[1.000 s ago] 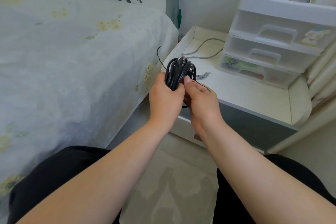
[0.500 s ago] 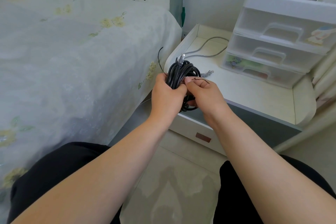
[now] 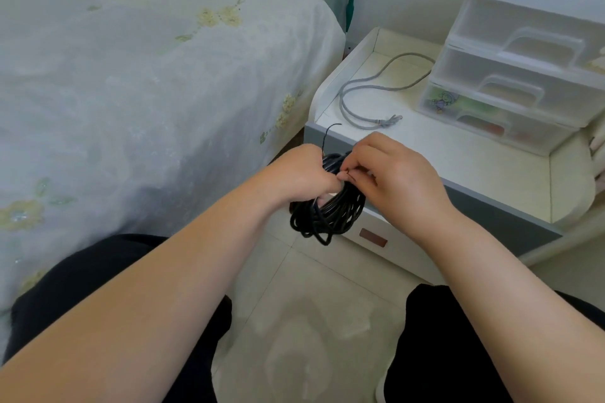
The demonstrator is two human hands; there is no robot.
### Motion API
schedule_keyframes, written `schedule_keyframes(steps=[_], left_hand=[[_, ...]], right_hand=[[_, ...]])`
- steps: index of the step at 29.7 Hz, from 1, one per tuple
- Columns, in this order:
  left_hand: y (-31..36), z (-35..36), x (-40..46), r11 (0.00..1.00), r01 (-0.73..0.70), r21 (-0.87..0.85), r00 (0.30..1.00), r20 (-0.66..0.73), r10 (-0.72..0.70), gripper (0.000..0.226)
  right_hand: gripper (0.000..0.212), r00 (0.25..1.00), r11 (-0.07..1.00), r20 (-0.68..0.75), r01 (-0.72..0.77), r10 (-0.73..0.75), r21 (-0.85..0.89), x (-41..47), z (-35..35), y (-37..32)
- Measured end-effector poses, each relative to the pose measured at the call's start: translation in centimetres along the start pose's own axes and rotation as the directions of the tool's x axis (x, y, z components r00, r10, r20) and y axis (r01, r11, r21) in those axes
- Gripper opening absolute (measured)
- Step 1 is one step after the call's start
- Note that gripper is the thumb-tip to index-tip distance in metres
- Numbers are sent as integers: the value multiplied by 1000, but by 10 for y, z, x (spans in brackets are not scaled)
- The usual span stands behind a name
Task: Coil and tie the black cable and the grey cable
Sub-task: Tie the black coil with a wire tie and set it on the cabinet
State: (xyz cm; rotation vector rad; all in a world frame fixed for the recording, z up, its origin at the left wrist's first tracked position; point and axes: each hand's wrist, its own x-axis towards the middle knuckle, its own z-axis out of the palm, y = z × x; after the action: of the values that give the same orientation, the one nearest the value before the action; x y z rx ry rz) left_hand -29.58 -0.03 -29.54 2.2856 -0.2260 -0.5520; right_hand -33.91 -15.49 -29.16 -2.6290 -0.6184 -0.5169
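The black cable (image 3: pixel 329 213) is held as a tight coil between both hands, in front of the near edge of the bedside table (image 3: pixel 471 180). It is gripped at its upper part by the left hand (image 3: pixel 299 175), whose fingers are curled round the bundle. A thin black tie (image 3: pixel 327 136) is pinched against the coil by the curled thumb and fingers of the right hand (image 3: pixel 394 178), and its free end is seen sticking up toward 12 o'clock. Compared with half a second ago, the coil has been turned over: its loops were then raised above the hands, whereas they now hang below them, toward 6 o'clock. The hands have also been lowered, away from the tabletop. The grey cable (image 3: pixel 370 88) is left lying loose and uncoiled on the table, at about 1 o'clock from the hands and well apart from them, its plug end nearest the hands. Its far loop is laid just beside the plastic drawer unit (image 3: pixel 523 59).
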Motion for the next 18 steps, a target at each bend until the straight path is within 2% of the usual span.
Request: schedule_keyframes(steps=[3, 5, 10, 14, 18], left_hand=[[-6, -1, -4, 982, 17, 189, 986, 159, -47, 19], [-11, -1, -7, 954, 6, 300, 973, 217, -74, 22], [-9, 4, -11, 832, -85, 549, 948, 302, -103, 14], [-7, 11, -14, 796, -97, 597, 950, 295, -105, 26], [-8, 11, -13, 819, -110, 564, 931, 346, -113, 23]], right_hand=[[6, 988, 983, 33, 152, -149, -101, -6, 4, -3], [9, 969, 961, 84, 244, -235, -132, -11, 9, -6], [18, 934, 943, 216, 314, -286, -109, -22, 21, -4], [25, 921, 942, 269, 320, -283, -104, -24, 22, -4], [30, 920, 956, 302, 283, -248, -77, -27, 22, -4]])
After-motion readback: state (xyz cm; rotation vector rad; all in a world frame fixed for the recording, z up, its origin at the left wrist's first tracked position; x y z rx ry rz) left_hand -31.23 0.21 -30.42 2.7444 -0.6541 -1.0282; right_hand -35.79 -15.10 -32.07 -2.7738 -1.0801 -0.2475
